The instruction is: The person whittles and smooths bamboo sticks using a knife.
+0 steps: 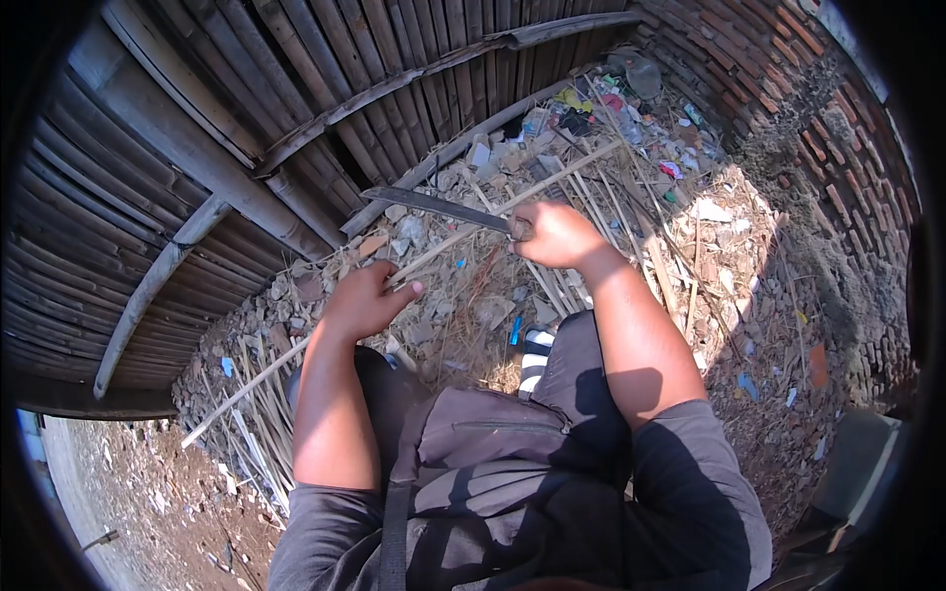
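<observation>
A long pale bamboo strip point(448, 242) runs slantwise in front of me, from the lower left up to the upper right. My left hand point(367, 298) is closed round it near its middle, with the thumb pointing right. In my right hand point(545, 234) is the handle of a machete point(439, 205). Its dark blade points left, and the part near the handle lies across or just above the strip; whether they touch I cannot tell. Several split bamboo strips point(258, 433) lie on the ground at the left, and more lie beyond my right hand.
A bamboo slat wall point(394, 84) rises ahead and at the left, with curved poles across it. At the right stands a brick wall point(838, 148). Rubble and plastic litter point(641, 108) cover the ground. My knees are bent below my hands.
</observation>
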`<action>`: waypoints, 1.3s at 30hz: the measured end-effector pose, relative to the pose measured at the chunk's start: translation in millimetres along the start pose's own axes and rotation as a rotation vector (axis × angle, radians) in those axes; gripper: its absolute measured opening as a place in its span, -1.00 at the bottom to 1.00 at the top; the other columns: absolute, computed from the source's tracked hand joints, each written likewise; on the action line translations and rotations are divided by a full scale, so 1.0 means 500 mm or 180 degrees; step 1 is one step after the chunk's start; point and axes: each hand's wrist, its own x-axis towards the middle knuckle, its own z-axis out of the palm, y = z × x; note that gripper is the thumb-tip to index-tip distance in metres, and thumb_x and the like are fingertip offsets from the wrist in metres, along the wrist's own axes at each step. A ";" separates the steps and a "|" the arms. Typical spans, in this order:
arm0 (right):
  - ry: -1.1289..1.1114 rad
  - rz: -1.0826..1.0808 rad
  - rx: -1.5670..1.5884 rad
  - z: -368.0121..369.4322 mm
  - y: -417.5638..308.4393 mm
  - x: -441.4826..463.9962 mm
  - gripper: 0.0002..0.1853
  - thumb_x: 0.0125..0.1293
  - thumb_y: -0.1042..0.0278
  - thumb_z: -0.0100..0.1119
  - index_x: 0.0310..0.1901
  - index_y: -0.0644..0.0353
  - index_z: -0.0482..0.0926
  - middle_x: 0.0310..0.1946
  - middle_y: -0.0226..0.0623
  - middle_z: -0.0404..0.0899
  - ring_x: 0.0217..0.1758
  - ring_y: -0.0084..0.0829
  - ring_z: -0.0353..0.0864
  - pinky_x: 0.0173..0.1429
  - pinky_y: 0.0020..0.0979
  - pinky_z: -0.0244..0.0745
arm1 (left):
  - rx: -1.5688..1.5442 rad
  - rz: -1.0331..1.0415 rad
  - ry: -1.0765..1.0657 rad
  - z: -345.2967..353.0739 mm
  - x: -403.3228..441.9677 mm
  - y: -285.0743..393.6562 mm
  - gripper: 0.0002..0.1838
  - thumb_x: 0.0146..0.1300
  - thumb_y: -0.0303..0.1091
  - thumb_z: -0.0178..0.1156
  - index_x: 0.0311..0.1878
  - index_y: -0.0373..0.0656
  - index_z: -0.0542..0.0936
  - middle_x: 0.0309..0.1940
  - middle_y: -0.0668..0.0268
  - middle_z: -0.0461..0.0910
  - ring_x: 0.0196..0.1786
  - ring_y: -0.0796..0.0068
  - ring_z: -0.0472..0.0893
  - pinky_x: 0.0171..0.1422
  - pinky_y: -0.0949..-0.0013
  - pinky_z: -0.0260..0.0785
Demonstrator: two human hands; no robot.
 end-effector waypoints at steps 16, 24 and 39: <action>-0.0251 0.0116 0.0016 -0.018 -0.060 -0.020 -0.44 0.17 0.13 0.49 0.21 0.11 0.70 0.03 0.10 0.76 0.19 0.08 0.72 0.32 -0.06 0.60 | 0.0029 0.0062 0.0019 0.010 0.004 -0.003 -0.30 0.33 0.27 0.38 0.10 -0.29 0.70 -0.25 0.03 0.74 -0.15 0.11 0.75 -0.03 0.08 0.53; 0.0999 0.0533 0.0378 -0.004 0.049 0.007 -0.48 0.19 0.15 0.52 0.14 0.24 0.70 -0.02 0.12 0.77 0.10 0.08 0.76 0.22 -0.10 0.60 | 0.0040 0.0050 0.0085 0.013 0.005 -0.018 -0.31 0.34 0.26 0.37 0.11 -0.28 0.70 -0.26 0.03 0.74 -0.15 0.07 0.75 -0.01 0.07 0.54; 0.0876 0.0511 0.0542 -0.023 0.089 0.012 -0.48 0.23 0.17 0.52 0.16 0.28 0.69 -0.08 0.13 0.78 0.03 -0.01 0.80 0.17 -0.16 0.62 | -0.0019 -0.0157 0.0027 -0.003 0.001 -0.006 -0.33 0.33 0.28 0.38 0.09 -0.24 0.71 -0.27 0.06 0.74 -0.12 0.13 0.77 0.01 0.09 0.55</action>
